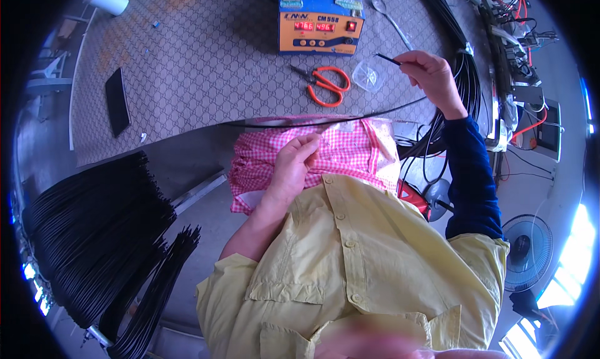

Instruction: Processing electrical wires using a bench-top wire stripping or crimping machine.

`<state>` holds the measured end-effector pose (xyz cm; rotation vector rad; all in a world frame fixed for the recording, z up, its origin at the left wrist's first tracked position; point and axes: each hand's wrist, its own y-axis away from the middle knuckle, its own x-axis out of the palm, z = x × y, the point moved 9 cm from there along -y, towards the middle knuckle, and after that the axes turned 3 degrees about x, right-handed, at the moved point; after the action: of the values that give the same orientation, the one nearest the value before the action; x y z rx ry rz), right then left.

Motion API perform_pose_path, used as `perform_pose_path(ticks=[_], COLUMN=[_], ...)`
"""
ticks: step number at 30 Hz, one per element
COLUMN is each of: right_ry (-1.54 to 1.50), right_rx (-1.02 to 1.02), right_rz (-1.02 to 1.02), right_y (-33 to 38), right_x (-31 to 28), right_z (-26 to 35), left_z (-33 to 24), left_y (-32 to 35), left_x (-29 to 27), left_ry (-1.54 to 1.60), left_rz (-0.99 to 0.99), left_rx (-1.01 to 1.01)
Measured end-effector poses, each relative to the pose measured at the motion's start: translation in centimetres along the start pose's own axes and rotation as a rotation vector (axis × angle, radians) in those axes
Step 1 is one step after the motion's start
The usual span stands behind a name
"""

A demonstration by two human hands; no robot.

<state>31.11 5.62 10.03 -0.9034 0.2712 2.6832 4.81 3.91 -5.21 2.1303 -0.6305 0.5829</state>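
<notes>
Grey-brown patterned tabletop [206, 52] bears a clear plastic container [367, 76], right of which the right hand [431, 76] pinches a thin black cable [388, 59]; the left hand [294, 166], fingers curled, grip indeterminable, hangs over pink-checked cloth [353, 154].

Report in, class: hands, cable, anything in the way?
Right hand pinching black cable. Left hand over checked cloth, grip unclear. Clear dish, orange-handled scissors nearby, seemingly not blocking.
</notes>
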Motion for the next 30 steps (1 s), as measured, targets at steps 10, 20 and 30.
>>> perform_pose_path(ticks=[10, 20, 30], right_ry=[-0.026, 0.303, 0.420], right_rx=[-0.186, -0.332, -0.400], right_rz=[-0.178, -0.305, -0.274], right_y=[-8.4, -14.3, -15.2], right_x=[-1.7, -0.5, 0.1], right_z=[5.0, 7.8, 8.2], left_z=[0.1, 0.7, 0.8], left_y=[-1.5, -2.1, -2.3], left_x=[-2.9, -3.9, -4.0], left_ry=[-0.238, -0.168, -0.172], left_rz=[-0.085, -0.067, -0.046], left_rx=[0.209, 0.205, 0.208])
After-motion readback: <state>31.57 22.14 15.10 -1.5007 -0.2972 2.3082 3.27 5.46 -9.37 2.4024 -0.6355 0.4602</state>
